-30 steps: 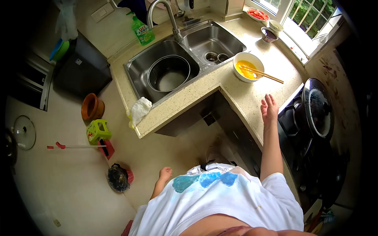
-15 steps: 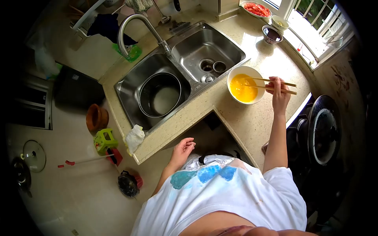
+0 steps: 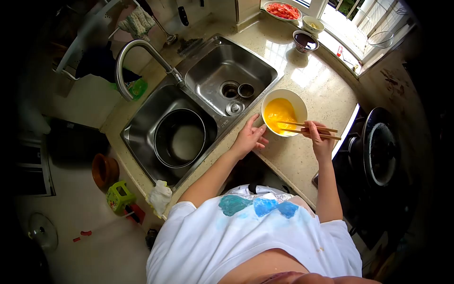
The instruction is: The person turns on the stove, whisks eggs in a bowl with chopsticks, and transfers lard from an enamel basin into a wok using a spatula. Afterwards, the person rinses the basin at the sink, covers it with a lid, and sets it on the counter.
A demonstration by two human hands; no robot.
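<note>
A white bowl (image 3: pixel 298 102) stands on the counter with beaten egg (image 3: pixel 279 113) in it, deep yellow and loose. My right hand (image 3: pixel 320 139) grips a pair of wooden chopsticks (image 3: pixel 326 128), and their tips dip into the egg. Just left of the bowl is my left hand (image 3: pixel 249 138), fingers spread, holding nothing. Its fingertips are close to the bowl's rim; whether they touch it I cannot tell.
A double sink (image 3: pixel 198 71) with a dark pot (image 3: pixel 179 137) in its left basin lies to the left. A plate of chopped red food (image 3: pixel 283 10) and small bowls, one with dark liquid (image 3: pixel 305 41), stand by the window. A wok lid (image 3: pixel 380 146) is at right.
My left hand has risen from beside my waist to the bowl's left side. The right hand still holds the chopsticks in the egg. The whole view has shifted slightly.
</note>
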